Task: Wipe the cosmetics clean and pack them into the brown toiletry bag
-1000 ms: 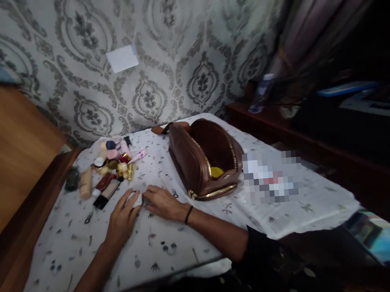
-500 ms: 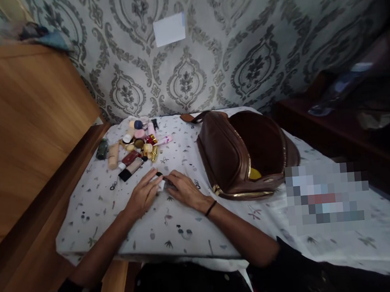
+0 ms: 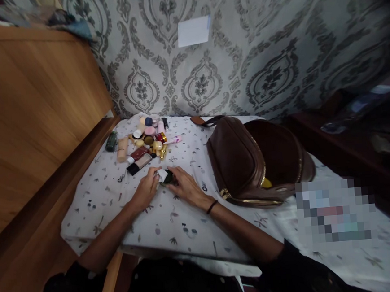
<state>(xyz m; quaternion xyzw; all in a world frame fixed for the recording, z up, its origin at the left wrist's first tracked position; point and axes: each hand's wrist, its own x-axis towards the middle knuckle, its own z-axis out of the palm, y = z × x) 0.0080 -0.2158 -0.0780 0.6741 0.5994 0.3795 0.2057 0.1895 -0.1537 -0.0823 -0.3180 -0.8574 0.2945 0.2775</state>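
My left hand (image 3: 147, 189) is closed on a small white piece (image 3: 162, 174) that looks like a tissue or cloth. Pressed up against it is a small dark green container (image 3: 168, 178), perhaps a jar or bottle, gripped by the fingers of my right hand (image 3: 187, 187). Both hands meet just above the patterned white cloth, and the fingers partly cover what they hold. Beyond them lies a cluster of cosmetics: a clear tube with a black cap (image 3: 139, 164), a beige tube (image 3: 122, 150), a dark red item (image 3: 140, 153) and a pink round one (image 3: 149, 131).
A brown leather bag (image 3: 235, 161) lies gaping to the right, something yellow (image 3: 266, 183) inside. The cloth-covered table (image 3: 112, 215) meets a wooden cabinet (image 3: 41, 81) on the left. A dark green bottle (image 3: 111, 141) is at the back left. One area at right is blurred out.
The view has shifted, moving the scene rightward. My hands have turned the held things, so the dark green container and the white piece show more clearly between my fingers.
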